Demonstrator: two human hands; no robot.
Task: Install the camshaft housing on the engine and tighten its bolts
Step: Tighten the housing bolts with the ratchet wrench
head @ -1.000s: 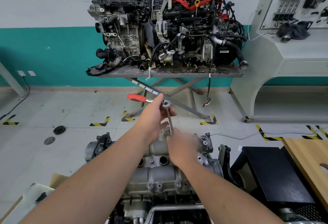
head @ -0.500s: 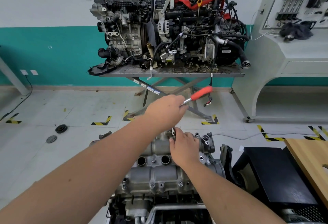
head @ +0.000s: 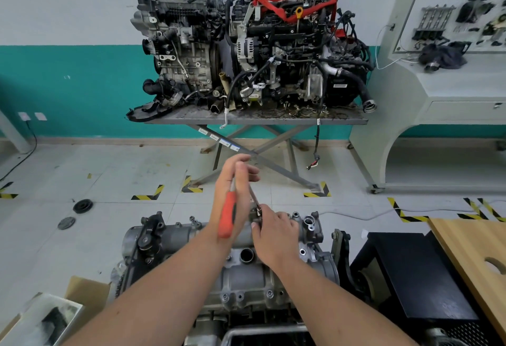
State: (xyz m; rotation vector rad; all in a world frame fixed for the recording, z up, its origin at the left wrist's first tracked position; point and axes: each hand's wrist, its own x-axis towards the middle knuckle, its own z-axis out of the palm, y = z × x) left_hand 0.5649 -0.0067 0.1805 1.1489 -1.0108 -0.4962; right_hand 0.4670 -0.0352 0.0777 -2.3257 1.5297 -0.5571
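Cardboard box point(head: 82, 291) sits at bottom left on the floor, flaps up, with a clear-ish tray or bag in front of it holding something dark; too blurry to say what. That's the only container in view.

Now the grip. Left hand point(head: 232, 189) is up over the far end of the engine point(head: 246, 277), wrapped around the head end of a ratchet point(head: 227, 215). The orange handle hangs down and back toward the wrist, and the fingers are curled around the metal part near the top, thumb across. A thin extension bar point(head: 254, 195) runs from under that hand down and to the right to a socket. Right hand point(head: 273, 233) is low on the camshaft housing point(head: 246, 271), fingers bunched around the socket end where the bar meets the housing, so it's pinching that tip in place. The bolt itself is hidden under the fingers.

Housing is sitting on top of the engine, right in front of the person, grey cast aluminium, one round open bore showing just below the right hand and small bolts along the near edge.

Count: two hands, one ratchet, one engine on the stand in front, two more engines point(head: 246, 44) side by side on the scissor-leg table point(head: 254, 119) against the wall, two round black discs point(head: 82, 206) on the floor at left, and one wooden board point(head: 471, 250) at right.
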